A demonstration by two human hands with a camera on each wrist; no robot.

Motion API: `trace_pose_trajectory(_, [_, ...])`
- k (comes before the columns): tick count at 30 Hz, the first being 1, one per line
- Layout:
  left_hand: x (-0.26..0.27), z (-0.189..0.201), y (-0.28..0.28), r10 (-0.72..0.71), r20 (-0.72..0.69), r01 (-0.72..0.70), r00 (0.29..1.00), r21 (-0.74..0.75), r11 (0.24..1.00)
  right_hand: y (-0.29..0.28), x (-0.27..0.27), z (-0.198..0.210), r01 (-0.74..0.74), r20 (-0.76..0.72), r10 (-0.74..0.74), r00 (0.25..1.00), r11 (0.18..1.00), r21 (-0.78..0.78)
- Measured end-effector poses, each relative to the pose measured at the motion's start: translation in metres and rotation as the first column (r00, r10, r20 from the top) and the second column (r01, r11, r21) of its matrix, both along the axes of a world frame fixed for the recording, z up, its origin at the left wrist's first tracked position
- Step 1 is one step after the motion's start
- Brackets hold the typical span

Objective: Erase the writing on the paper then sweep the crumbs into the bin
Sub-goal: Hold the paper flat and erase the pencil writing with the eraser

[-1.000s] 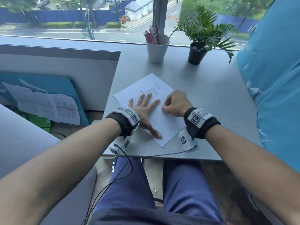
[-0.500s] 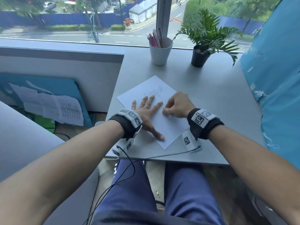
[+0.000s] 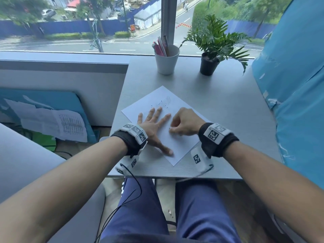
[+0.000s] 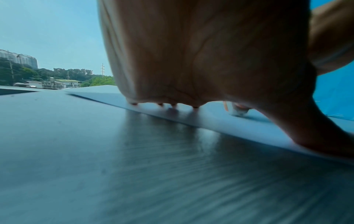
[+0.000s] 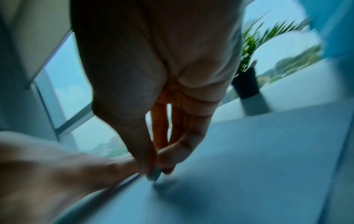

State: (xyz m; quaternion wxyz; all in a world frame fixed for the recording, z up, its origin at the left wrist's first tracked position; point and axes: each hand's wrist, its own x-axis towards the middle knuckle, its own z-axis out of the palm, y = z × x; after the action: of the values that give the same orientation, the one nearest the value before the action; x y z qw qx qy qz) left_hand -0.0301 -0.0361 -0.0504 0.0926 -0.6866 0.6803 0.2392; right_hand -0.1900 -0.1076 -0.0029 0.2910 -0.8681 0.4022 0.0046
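A white paper lies askew on the grey table. Faint pencil writing and dark crumbs mark its far part. My left hand lies flat on the sheet with fingers spread, pressing it down; the left wrist view shows the palm over the paper. My right hand pinches a small eraser between thumb and fingers, its tip on the paper just right of the left index finger. The eraser also shows white past the left palm.
A white cup of pens and a potted plant stand at the table's far edge by the window. A blue panel borders the right side. Papers on a blue board lean on the floor at left.
My right hand has drawn the eraser a little toward me across the paper. The left hand has stayed flat on the sheet.
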Motion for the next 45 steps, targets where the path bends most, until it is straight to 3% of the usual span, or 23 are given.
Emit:
trace_pose_trajectory(4, [0.005, 0.000, 0.001, -0.041, 0.035, 0.042, 0.999, -0.022, 0.999, -0.042, -0.034, 0.000, 0.209, -0.039, -0.213, 0.976, 0.973, -0.095])
trace_pose_trajectory(7, [0.018, 0.002, -0.004, -0.082, 0.057, 0.084, 0.995, -0.032, 0.996, -0.046, -0.044, -0.009, 0.235, -0.072, -0.234, 0.969, 0.972, 0.001])
trace_pose_trajectory(12, [0.017, 0.013, -0.006, 0.030, 0.240, -0.001, 0.970, -0.120, 0.993, -0.053, -0.043, -0.009, 0.232, -0.081, -0.228, 0.970, 0.972, 0.043])
trace_pose_trajectory(13, [0.009, 0.015, -0.002, -0.036, 0.238, 0.075, 0.971, -0.157, 0.985, -0.054, -0.044, -0.011, 0.225, -0.074, -0.222, 0.972, 0.973, 0.045])
trace_pose_trajectory(15, [-0.009, 0.013, 0.010, -0.307, 0.136, 0.327, 0.942, -0.166, 0.930, -0.055, -0.045, -0.014, 0.219, -0.052, -0.216, 0.975, 0.975, 0.042])
trace_pose_trajectory(17, [-0.028, 0.009, 0.027, -0.551, 0.009, 0.547, 0.835, -0.125, 0.827, -0.054, -0.045, -0.015, 0.214, -0.034, -0.213, 0.977, 0.976, 0.039])
trace_pose_trajectory(19, [-0.033, 0.002, 0.032, -0.613, -0.066, 0.606, 0.787, -0.104, 0.789, -0.053, -0.045, -0.013, 0.208, -0.024, -0.208, 0.978, 0.978, 0.029])
trace_pose_trajectory(22, [-0.010, -0.001, 0.011, -0.515, -0.014, 0.512, 0.857, -0.092, 0.854, -0.051, -0.045, -0.011, 0.201, -0.025, -0.200, 0.979, 0.979, 0.019])
trace_pose_trajectory(25, [0.022, 0.006, -0.017, -0.246, 0.054, 0.248, 0.968, -0.034, 0.968, -0.048, -0.045, -0.010, 0.204, -0.018, -0.204, 0.979, 0.979, 0.028])
trace_pose_trajectory(29, [0.036, 0.016, -0.039, -0.027, 0.110, 0.035, 0.994, -0.074, 0.997, -0.047, -0.045, -0.012, 0.223, -0.002, -0.223, 0.975, 0.973, 0.055])
trace_pose_trajectory(32, [0.030, 0.018, -0.049, -0.087, -0.039, 0.080, 0.995, -0.159, 0.984, -0.048, -0.049, -0.016, 0.191, 0.009, -0.192, 0.981, 0.980, 0.054])
trace_pose_trajectory(35, [0.024, 0.017, -0.053, -0.181, -0.171, 0.161, 0.969, -0.122, 0.979, -0.052, -0.054, -0.013, 0.150, -0.001, -0.150, 0.989, 0.985, 0.091])
trace_pose_trajectory(39, [0.016, 0.012, -0.058, -0.147, -0.179, 0.134, 0.973, -0.085, 0.987, -0.059, -0.052, -0.002, 0.070, -0.080, -0.063, 0.995, 0.993, 0.091])
trace_pose_trajectory(43, [0.000, 0.006, -0.063, -0.054, -0.163, 0.016, 0.985, -0.226, 0.974, -0.078, -0.032, 0.004, 0.164, 0.086, -0.172, 0.981, 0.983, 0.084])
trace_pose_trajectory(45, [-0.005, 0.004, -0.064, -0.041, -0.140, 0.006, 0.989, -0.242, 0.970, -0.086, -0.020, 0.003, 0.178, 0.099, -0.182, 0.978, 0.983, 0.049])
